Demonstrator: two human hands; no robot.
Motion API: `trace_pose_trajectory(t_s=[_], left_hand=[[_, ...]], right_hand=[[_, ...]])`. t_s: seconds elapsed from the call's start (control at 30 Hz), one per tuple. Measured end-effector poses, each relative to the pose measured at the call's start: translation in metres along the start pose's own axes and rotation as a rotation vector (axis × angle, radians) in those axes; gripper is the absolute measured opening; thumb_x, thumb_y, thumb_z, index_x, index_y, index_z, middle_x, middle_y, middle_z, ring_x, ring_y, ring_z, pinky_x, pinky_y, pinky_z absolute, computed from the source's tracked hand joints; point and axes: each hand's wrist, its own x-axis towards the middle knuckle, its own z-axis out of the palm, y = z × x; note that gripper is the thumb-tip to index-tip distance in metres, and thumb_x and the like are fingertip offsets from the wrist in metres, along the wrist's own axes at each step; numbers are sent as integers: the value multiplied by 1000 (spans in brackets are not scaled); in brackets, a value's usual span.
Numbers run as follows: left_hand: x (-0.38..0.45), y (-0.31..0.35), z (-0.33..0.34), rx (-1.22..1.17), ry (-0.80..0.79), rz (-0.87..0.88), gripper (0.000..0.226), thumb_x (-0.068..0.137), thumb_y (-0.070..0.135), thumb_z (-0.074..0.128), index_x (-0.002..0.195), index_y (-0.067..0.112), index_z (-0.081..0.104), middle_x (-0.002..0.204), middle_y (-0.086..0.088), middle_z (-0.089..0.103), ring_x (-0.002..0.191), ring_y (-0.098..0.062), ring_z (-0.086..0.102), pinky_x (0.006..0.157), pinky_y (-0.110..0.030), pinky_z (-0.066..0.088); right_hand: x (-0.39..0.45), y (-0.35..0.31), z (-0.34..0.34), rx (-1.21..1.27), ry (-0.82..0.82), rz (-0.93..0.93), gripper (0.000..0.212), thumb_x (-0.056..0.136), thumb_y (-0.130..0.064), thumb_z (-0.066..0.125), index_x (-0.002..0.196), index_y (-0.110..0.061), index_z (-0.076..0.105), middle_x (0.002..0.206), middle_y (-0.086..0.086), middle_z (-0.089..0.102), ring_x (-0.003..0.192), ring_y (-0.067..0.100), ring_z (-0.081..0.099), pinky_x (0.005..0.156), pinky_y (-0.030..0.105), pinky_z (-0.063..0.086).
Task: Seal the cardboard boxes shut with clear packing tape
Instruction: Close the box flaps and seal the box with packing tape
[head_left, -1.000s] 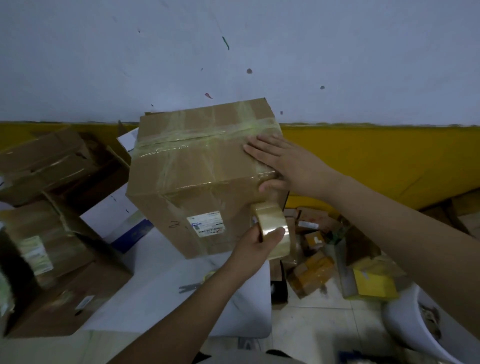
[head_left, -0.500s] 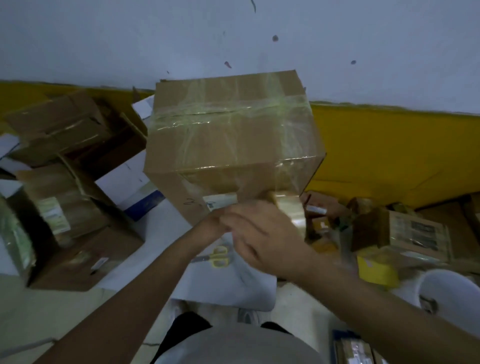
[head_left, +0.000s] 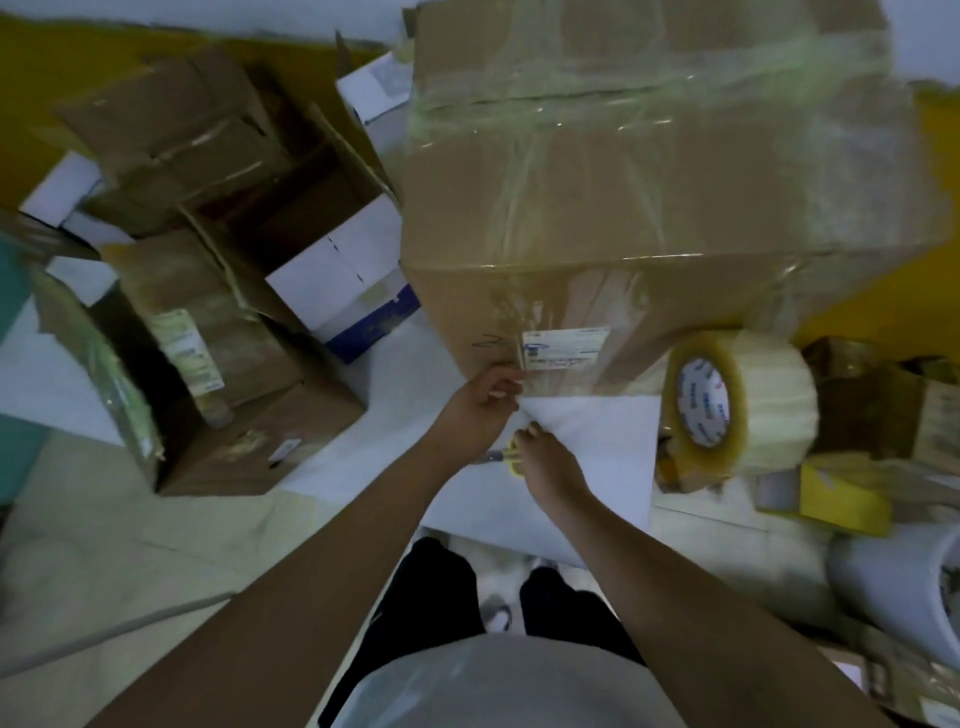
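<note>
A large cardboard box (head_left: 649, 208) fills the upper middle, standing on a white sheet (head_left: 597, 447), with clear tape across its top and down its front. My left hand (head_left: 475, 410) is at the box's lower front edge, beside the shipping label (head_left: 566, 348), its curled fingers pinching the strip of clear tape (head_left: 519, 332) that runs down there. My right hand (head_left: 548, 460) lies just below it, its fingers closing over yellow-handled scissors (head_left: 511, 457), which are mostly hidden. The tape roll (head_left: 743, 400) hangs beside the box's right corner; no hand holds it.
Several brown boxes (head_left: 218, 332) are piled on the left, with a white and blue carton (head_left: 348, 280) among them. Small parcels and a yellow packet (head_left: 841, 499) lie on the right. A white bin (head_left: 904, 597) stands at the lower right. My legs and shoes are below.
The view has tipped down and closer. My left hand let go of the tape roll, which now hangs at the right. My right hand went from the box top down to the scissors.
</note>
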Motion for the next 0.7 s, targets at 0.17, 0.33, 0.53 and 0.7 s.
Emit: trace_pose_trajectory(t_s=[0.17,0.33,0.53,0.7], left_hand=[[2,0,-5,20,16,23,27,88,13,53,110,18,67,116,-8,65,110,-27,62,94,-32,46],[-6,11,-23,-149,14,-11,29,97,-15,43,103,5,65,103,-11,61,79,-8,64,67,-10,44],[-13,44,2,-9,-30,-239,27,100,-5,46,83,3,65,66,-4,68,47,-2,60,56,-17,44],[-64,109,68,-111,-89,-166,10,103,24,52,101,14,53,81,-10,71,66,-21,67,67,-30,55]], right_hand=[[-8,2,-7,-15,3,32,31,97,-32,54,116,-9,56,117,10,60,106,31,63,79,34,47],[-77,16,-45,361,90,49,30,93,-44,61,105,-17,53,90,-4,66,83,18,66,64,28,40],[-201,14,-160,612,390,-83,27,83,-21,77,82,-34,53,76,-30,56,65,-4,55,57,7,35],[-262,47,-246,508,754,-21,30,80,-22,78,97,-38,59,84,-21,61,80,-1,58,61,9,42]])
